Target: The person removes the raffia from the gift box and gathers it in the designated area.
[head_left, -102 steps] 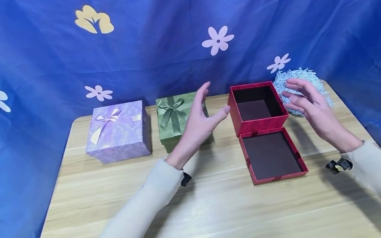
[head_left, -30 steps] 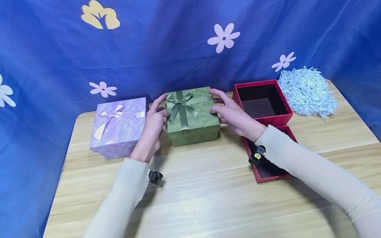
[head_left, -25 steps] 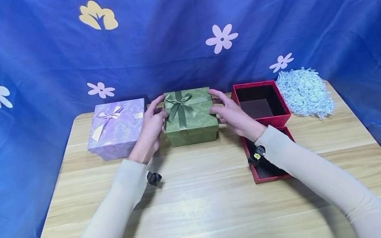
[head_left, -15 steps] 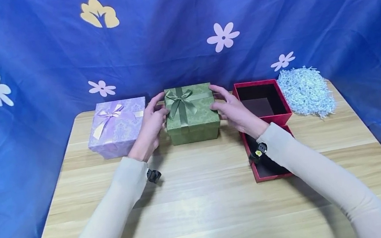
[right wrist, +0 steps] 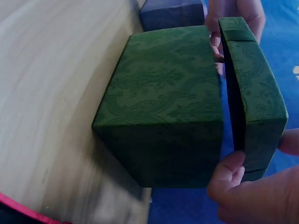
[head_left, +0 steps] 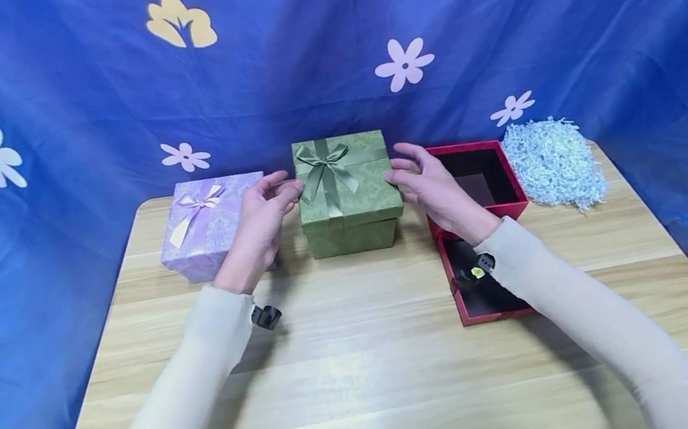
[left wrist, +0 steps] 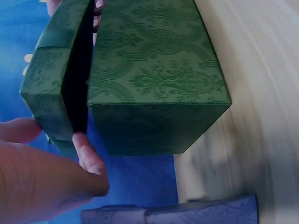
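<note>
Now both hands grip the green lid (head_left: pixel 345 177) from opposite sides. The left hand (head_left: pixel 257 221) pinches its left wall between thumb and fingers (left wrist: pixel 88 156), and the right hand (head_left: pixel 434 189) does the same on the right wall, thumb (right wrist: pixel 226 172) under the rim. An even hold on two sides likely keeps the lid level as it comes off, so it does not bind on the box walls. The wrist views show a dark gap between the lid and the green box (head_left: pixel 353 235) beneath, so the lid sits clear of the base, which stands on the table (head_left: pixel 367 361) near the middle of its far edge.

Just left of it, the purple box (head_left: pixel 204 225) stands closed with a pale bow, partly behind the left hand. To the right, an open red box (head_left: pixel 484 181) stands by the far edge with its red lid (head_left: pixel 466 300) lying upside down in front of it, under the right forearm. A heap of pale shredded paper (head_left: pixel 552 163) lies at the far right corner. A blue flowered cloth (head_left: pixel 30 107) hangs behind.

Compared with half a second ago, the lid is higher and the base's front wall shows below it; a second ago the lid was fully seated with the hands just closing on it. Some three seconds ago both hands were in the air near the red box, holding nothing.
</note>
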`<state>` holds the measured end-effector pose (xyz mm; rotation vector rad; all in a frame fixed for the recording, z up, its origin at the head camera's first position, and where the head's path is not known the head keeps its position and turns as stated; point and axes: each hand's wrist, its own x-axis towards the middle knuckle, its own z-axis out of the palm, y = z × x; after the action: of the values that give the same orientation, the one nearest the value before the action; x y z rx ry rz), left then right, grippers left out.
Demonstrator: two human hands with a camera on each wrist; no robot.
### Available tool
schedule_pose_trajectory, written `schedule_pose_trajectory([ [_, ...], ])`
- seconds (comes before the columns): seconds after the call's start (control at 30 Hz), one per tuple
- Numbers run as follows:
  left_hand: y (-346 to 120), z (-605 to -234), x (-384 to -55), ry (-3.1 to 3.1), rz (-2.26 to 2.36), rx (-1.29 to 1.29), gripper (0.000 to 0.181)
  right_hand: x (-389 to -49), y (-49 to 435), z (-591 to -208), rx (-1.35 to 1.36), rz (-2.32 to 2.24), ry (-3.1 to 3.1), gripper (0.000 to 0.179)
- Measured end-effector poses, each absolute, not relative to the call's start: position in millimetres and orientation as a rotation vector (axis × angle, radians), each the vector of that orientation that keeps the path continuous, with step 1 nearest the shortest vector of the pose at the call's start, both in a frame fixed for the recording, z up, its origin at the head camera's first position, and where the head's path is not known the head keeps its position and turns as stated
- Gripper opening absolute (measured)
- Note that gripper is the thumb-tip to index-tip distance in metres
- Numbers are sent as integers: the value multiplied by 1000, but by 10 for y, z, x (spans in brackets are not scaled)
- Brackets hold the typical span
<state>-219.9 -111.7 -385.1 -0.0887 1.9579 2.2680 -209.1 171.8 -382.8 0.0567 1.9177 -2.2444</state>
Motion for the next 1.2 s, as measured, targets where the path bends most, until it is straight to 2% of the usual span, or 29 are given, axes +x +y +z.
schedule_pose_trajectory([
  [0.17,-1221,-3777,-2066,1999,2183,-52,38,-2005,1770,-3801,111,-2271,1895,50],
  [0.3,-1282,-3723,-1969,1999,2115,-40,35,-1935,1818,-3814,95,-2275,1871,35],
  [0.47,-1327,-3702,-1887,1959,2124,-61,15,-1819,1865,-3786,101,-2316,1793,18],
  [0.53,-1347,-3682,-1844,1972,2116,-62,15,-1768,1873,-3768,108,-2308,1796,21],
  [0.7,-1380,-3621,-1720,2014,2088,-31,41,-1637,1905,-3715,91,-2253,1837,42],
  [0.77,-1390,-3613,-1680,2009,2086,-28,46,-1590,1920,-3701,83,-2238,1832,49],
  [1.0,-1439,-3603,-1511,1850,2127,49,46,-1397,1970,-3654,61,-2153,1867,62],
  [1.2,-1474,-3587,-1359,1752,2111,105,40,-1189,2014,-3622,44,-2121,1900,66],
])
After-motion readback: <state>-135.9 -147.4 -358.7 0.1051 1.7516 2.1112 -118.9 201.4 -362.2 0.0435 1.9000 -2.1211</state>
